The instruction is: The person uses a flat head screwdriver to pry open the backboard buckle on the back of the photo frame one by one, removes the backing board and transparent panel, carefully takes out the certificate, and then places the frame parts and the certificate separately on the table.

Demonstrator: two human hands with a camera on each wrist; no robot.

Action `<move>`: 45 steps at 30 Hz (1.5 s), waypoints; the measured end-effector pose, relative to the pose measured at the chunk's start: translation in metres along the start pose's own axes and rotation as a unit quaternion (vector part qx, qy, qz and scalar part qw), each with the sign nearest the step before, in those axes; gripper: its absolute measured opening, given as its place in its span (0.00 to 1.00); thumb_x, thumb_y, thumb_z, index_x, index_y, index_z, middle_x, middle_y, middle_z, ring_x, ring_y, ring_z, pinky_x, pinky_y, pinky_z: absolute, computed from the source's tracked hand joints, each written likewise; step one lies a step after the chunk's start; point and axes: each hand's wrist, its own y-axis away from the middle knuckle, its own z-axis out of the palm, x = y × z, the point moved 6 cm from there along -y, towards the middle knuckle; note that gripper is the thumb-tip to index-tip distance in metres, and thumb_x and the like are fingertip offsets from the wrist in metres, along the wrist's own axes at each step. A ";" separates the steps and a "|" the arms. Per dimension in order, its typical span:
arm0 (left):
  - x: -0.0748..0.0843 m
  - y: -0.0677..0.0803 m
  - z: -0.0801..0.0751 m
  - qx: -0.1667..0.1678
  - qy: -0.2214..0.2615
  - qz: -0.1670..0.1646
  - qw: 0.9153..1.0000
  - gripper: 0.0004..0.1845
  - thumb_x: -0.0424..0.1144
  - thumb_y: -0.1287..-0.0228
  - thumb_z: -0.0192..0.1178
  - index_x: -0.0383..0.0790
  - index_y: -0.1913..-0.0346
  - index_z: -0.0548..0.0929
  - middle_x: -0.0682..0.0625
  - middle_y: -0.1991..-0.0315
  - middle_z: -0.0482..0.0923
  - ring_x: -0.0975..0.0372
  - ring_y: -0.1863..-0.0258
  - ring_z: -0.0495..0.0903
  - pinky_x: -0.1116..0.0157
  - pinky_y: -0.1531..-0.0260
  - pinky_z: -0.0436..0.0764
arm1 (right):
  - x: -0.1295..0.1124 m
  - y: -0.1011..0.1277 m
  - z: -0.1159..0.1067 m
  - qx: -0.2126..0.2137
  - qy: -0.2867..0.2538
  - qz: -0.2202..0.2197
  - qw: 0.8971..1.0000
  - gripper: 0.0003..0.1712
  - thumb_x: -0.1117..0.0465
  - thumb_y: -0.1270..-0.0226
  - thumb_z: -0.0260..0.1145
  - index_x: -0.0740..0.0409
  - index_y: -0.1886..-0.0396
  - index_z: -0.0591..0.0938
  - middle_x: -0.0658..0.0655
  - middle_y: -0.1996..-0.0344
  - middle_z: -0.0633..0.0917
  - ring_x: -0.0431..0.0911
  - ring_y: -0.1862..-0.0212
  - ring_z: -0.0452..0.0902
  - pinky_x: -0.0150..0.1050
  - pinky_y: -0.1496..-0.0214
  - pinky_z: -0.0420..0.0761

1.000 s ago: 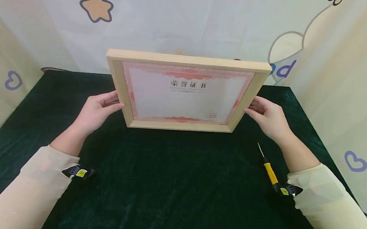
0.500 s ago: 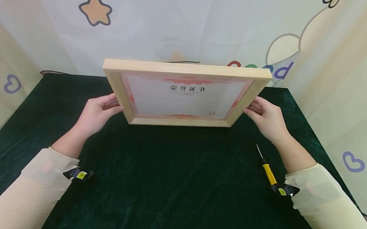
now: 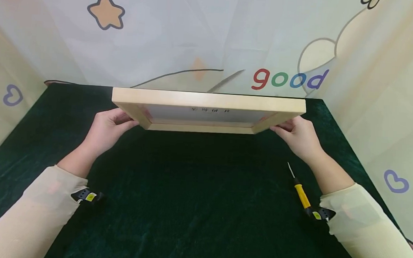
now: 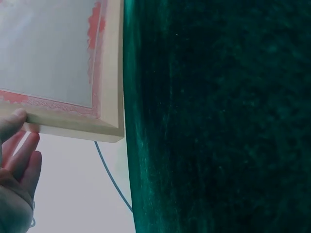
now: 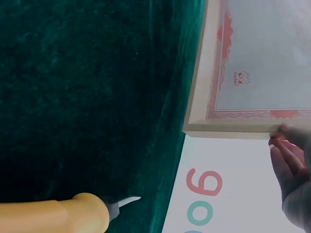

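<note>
Beyond the green surface [image 3: 195,191] on my feed, I see a tilted, pale wooden frame [image 3: 209,100] around a whitish certificate [image 5: 272,63] edged in ragged pink-red; left hand [image 3: 108,129] and right hand [image 3: 299,138] pinch its sides; a red emblem [image 5: 241,78] marks one corner.

Frame [image 4: 112,63] cut off, both wrist views. Certificate title [image 3: 210,110] partly hidden, head view.

From above, the head view faces forward and down across the tabletop [image 3: 187,203]; the wrist views look from closer, each at one end of the frame [image 3: 208,100] all three share.
</note>
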 end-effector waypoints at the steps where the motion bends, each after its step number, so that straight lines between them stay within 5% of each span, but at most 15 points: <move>1: -0.001 0.000 0.000 0.003 -0.012 0.001 1.000 0.24 0.39 0.52 0.61 0.52 0.48 0.72 0.54 0.52 0.73 0.64 0.54 0.73 0.63 0.58 0.72 | 0.001 0.000 0.001 -0.003 0.003 0.003 1.000 0.27 0.55 0.46 0.60 0.53 0.46 0.66 0.54 0.50 0.73 0.45 0.52 0.72 0.41 0.56 0.72; 6: -0.004 0.000 0.003 0.008 -0.047 -0.005 0.999 0.23 0.37 0.53 0.62 0.42 0.50 0.73 0.48 0.53 0.74 0.59 0.53 0.72 0.57 0.57 0.70 | 0.003 0.002 0.003 -0.004 0.014 0.015 1.000 0.23 0.56 0.46 0.60 0.58 0.51 0.70 0.57 0.54 0.74 0.49 0.57 0.73 0.45 0.58 0.73; 16: -0.006 0.001 0.009 0.006 -0.059 0.001 0.998 0.20 0.37 0.53 0.62 0.41 0.53 0.74 0.48 0.57 0.76 0.59 0.56 0.73 0.56 0.61 0.72 | -0.001 0.003 0.008 -0.012 0.039 -0.030 0.999 0.14 0.60 0.48 0.62 0.58 0.62 0.70 0.52 0.68 0.77 0.43 0.70 0.70 0.40 0.68 0.75; 25: -0.004 0.003 0.020 -0.028 -0.039 0.033 0.998 0.16 0.36 0.49 0.60 0.45 0.55 0.75 0.55 0.58 0.75 0.64 0.60 0.73 0.58 0.63 0.72 | 0.000 0.007 0.010 -0.033 0.016 -0.054 0.998 0.12 0.60 0.46 0.60 0.56 0.64 0.69 0.55 0.56 0.77 0.47 0.57 0.74 0.45 0.60 0.74; 32: -0.009 0.008 0.020 -0.042 -0.036 0.001 0.998 0.19 0.38 0.49 0.60 0.47 0.51 0.73 0.52 0.55 0.74 0.61 0.57 0.72 0.55 0.61 0.71 | 0.003 0.007 0.014 -0.065 0.035 -0.022 0.997 0.13 0.57 0.45 0.60 0.54 0.62 0.68 0.53 0.55 0.77 0.46 0.59 0.74 0.46 0.60 0.74; 38: -0.014 0.015 0.017 -0.107 -0.009 -0.059 0.992 0.25 0.32 0.49 0.59 0.43 0.46 0.68 0.46 0.49 0.69 0.55 0.53 0.69 0.55 0.59 0.69 | 0.006 0.012 0.017 -0.102 0.031 0.005 0.994 0.16 0.50 0.44 0.57 0.52 0.62 0.67 0.53 0.53 0.76 0.46 0.60 0.73 0.46 0.62 0.74; 41: -0.022 0.021 0.016 -0.156 0.088 -0.151 0.972 0.25 0.41 0.43 0.54 0.38 0.43 0.65 0.43 0.48 0.66 0.54 0.53 0.70 0.60 0.59 0.71 | 0.005 0.015 0.017 -0.108 0.035 0.002 0.994 0.17 0.50 0.45 0.58 0.53 0.61 0.66 0.54 0.52 0.75 0.46 0.61 0.72 0.45 0.65 0.74; 42: -0.025 0.024 0.017 -0.172 0.138 -0.187 0.957 0.26 0.44 0.42 0.52 0.35 0.43 0.64 0.42 0.48 0.65 0.53 0.54 0.70 0.61 0.58 0.71 | 0.005 0.016 0.017 -0.108 0.039 0.003 0.993 0.17 0.50 0.45 0.58 0.52 0.61 0.66 0.53 0.52 0.75 0.45 0.61 0.72 0.44 0.65 0.74; 45: -0.028 0.033 0.022 -0.217 0.273 -0.282 0.894 0.32 0.51 0.41 0.48 0.31 0.42 0.58 0.38 0.49 0.63 0.50 0.53 0.70 0.61 0.57 0.70 | 0.006 0.016 0.018 -0.112 0.049 0.009 0.993 0.17 0.49 0.44 0.57 0.52 0.60 0.66 0.53 0.52 0.75 0.45 0.61 0.72 0.44 0.66 0.74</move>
